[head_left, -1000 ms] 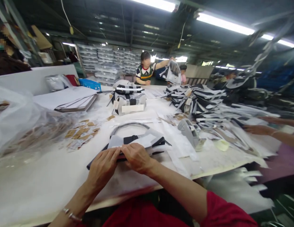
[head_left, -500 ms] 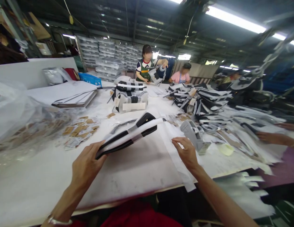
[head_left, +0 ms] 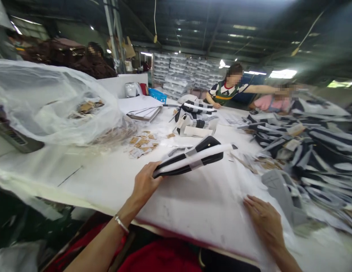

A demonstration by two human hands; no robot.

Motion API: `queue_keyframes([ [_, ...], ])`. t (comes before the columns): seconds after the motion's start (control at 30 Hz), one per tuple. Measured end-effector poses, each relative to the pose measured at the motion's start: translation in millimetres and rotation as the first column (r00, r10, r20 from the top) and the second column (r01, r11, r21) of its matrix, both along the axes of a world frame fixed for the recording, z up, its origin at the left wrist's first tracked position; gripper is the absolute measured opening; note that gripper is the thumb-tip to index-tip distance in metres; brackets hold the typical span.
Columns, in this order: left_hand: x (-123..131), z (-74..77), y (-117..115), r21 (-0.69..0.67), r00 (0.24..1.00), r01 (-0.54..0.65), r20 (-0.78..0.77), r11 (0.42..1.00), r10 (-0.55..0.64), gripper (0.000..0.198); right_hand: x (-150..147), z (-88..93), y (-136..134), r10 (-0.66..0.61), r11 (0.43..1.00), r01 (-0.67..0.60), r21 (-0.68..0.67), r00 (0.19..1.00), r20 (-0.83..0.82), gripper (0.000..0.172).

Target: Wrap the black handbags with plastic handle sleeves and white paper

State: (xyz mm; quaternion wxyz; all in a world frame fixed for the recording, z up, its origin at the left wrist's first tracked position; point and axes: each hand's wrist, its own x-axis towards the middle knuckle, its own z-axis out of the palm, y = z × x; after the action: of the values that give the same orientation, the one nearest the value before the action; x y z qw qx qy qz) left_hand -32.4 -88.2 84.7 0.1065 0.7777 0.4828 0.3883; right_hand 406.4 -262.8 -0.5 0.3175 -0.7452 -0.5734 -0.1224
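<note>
My left hand grips one end of a flat black handbag, which is tilted above the white table. A white padded strip runs along the bag, with grey bands wrapped across it. My right hand rests over thin white sheets at the table's right side, fingers stretched out and holding nothing. Just beyond that hand stands a grey tape dispenser. Farther back, wrapped black bags lie stacked on the table.
A heap of black and white bags fills the right side. Loose brown tags lie at centre left, near a big clear plastic bag. White boards are stacked behind. Across the table, a co-worker in an apron reaches sideways.
The view has swung left. My right hand has gone from a near pinch to lying flatter and lower. My left hand keeps the handbag. The co-worker's arm now stretches toward the heap.
</note>
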Motion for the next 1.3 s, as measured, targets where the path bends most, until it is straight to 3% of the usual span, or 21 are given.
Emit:
queue_keyframes([
  [0.13,-3.1,0.8,3.6,-0.041,0.998,-0.021,0.059,0.999,0.023,0.038,-41.8,51.0,21.0,-0.1,0.98,0.145,0.139,0.952,-0.29,0.048],
  [0.23,-3.3,-0.4,4.9,-0.065,0.995,-0.038,0.092,0.997,0.044,0.036,-87.1,71.7,43.8,0.04,0.981,0.033,0.189,0.927,-0.373,0.037],
  [0.3,-3.3,-2.6,4.2,-0.071,0.992,-0.043,0.118,0.997,0.052,0.036,-117.7,68.5,55.1,0.199,0.973,-0.15,0.175,0.931,-0.307,0.03],
  [0.37,-4.0,-5.8,3.2,-0.076,0.988,-0.049,0.145,0.996,0.06,0.036,-142.2,56.7,61.6,0.35,0.937,-0.346,0.058,0.916,-0.198,0.025],
  [0.43,-5.2,-9.0,2.8,-0.097,0.984,-0.054,0.163,0.994,0.069,0.037,-155.7,44.3,65.4,0.434,0.892,-0.446,-0.076,0.891,-0.136,0.021],
  [0.53,-7.4,-12.2,3.0,-0.128,0.98,-0.061,0.178,0.99,0.083,0.039,-152.8,34.3,73.7,0.391,0.906,-0.414,-0.093,0.9,-0.191,0.026],
  [0.63,-9.1,-13.6,3.5,-0.144,0.975,-0.068,0.198,0.987,0.096,0.038,-134.1,28.8,88.7,0.187,0.974,-0.21,-0.081,0.955,-0.229,0.035],
  [0.73,-10.2,-15.6,3.9,-0.163,0.973,-0.067,0.207,0.984,0.1,0.039,-122.6,18.1,107.3,0.011,0.986,-0.03,-0.162,0.993,-0.116,0.042],
  [0.8,-10.7,-17.6,4.2,-0.178,0.972,-0.061,0.215,0.982,0.099,0.04,-125.0,10.3,121.6,0.034,0.975,-0.051,-0.215,0.996,-0.078,0.045],
  [0.9,-10.8,-20.1,4.8,-0.204,0.966,-0.055,0.236,0.977,0.104,0.041,-136.3,7.1,149.1,0.203,0.935,-0.246,-0.257,0.962,-0.183,0.048],
  [0.97,-10.6,-20.9,5.4,-0.214,0.96,-0.058,0.256,0.975,0.113,0.041,-140.9,13.3,169.4,0.268,0.913,-0.337,-0.231,0.921,-0.284,0.051],
  [1.03,-10.5,-21.0,5.9,-0.222,0.953,-0.061,0.276,0.973,0.122,0.042,-139.9,24.4,183.7,0.248,0.927,-0.327,-0.185,0.903,-0.35,0.054],
  [1.1,-10.6,-20.6,6.2,-0.236,0.945,-0.062,0.298,0.97,0.132,0.043,-134.7,35.9,183.6,0.194,0.953,-0.268,-0.144,0.899,-0.393,0.054],
  [1.17,-10.7,-19.6,6.3,-0.26,0.935,-0.066,0.322,0.963,0.151,0.044,-129.3,43.5,165.5,0.158,0.962,-0.237,-0.133,0.885,-0.438,0.051],
  [1.23,-10.5,-17.9,6.0,-0.288,0.924,-0.07,0.343,0.955,0.171,0.045,-127.3,45.0,133.8,0.184,0.934,-0.307,-0.181,0.85,-0.494,0.045],
  [1.3,-10.1,-16.0,5.5,-0.313,0.917,-0.066,0.355,0.947,0.182,0.046,-130.0,41.7,99.7,0.277,0.863,-0.446,-0.239,0.812,-0.514,0.046],
])
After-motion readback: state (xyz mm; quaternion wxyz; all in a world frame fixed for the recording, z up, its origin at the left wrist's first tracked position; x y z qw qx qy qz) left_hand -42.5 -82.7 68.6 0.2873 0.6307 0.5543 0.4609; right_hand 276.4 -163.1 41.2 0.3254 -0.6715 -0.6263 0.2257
